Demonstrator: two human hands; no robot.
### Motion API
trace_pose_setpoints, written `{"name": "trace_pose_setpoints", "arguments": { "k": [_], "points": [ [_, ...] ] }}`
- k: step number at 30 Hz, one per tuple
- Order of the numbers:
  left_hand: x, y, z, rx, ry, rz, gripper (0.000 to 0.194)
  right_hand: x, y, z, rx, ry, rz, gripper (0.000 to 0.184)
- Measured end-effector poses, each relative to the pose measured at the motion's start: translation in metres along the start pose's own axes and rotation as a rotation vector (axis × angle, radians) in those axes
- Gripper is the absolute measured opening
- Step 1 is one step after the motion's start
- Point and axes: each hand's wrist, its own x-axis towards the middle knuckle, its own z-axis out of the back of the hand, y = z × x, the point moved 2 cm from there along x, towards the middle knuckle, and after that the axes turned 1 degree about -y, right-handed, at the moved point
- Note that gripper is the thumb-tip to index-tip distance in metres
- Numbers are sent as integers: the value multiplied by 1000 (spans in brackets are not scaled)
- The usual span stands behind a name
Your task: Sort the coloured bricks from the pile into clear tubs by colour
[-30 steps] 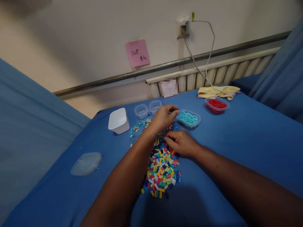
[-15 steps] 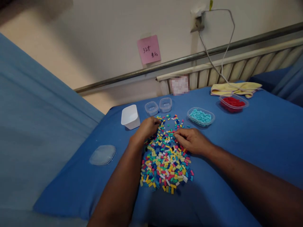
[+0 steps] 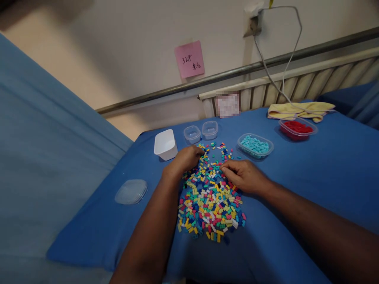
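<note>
A spread of small mixed-colour building bricks (image 3: 211, 201) lies on the blue cloth, in yellow, pink, white, green and dark blue. At the pile's upper left, my left hand (image 3: 189, 157) has its fingers curled down among the bricks; whatever its fingertips hold is hidden. My right hand (image 3: 244, 175) rests at the pile's right side, thumb and forefinger pinched together over the bricks. Anything in that pinch is too small to make out. Beyond it stands a clear tub of light-blue bricks (image 3: 255, 145), and farther right a clear tub of red bricks (image 3: 297, 128).
Behind my left hand are a white box (image 3: 166, 145) and two small clear tubs (image 3: 192, 135). Clear lids (image 3: 131, 192) lie at the left. A yellow cloth (image 3: 299, 110) lies at the back right, below a hanging cable (image 3: 268, 71). A metal rail (image 3: 166, 92) runs along the wall.
The whole view has shifted slightly, so things sit a little farther right. Both hands keep nearly the same places over the bricks.
</note>
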Motion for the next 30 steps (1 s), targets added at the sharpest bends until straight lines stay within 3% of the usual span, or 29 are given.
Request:
{"name": "trace_pose_setpoints", "arguments": {
  "k": [4,10,20,25,30],
  "points": [
    [1,-5,5,59,11,64,36,1,2,1,-1,3,-11,31],
    [2,-4,5,62,30,26,27,1,0,1,-1,9,-10,31],
    [0,-15,16,-410,-32,66,19,4,0,1,13,-9,-4,28],
    [9,-40,14,-693,-77,39,22,6,1,2,8,-18,-5,24],
    [39,-90,3,-753,-79,-78,22,7,2,2,29,-25,-16,24]
  ]
}}
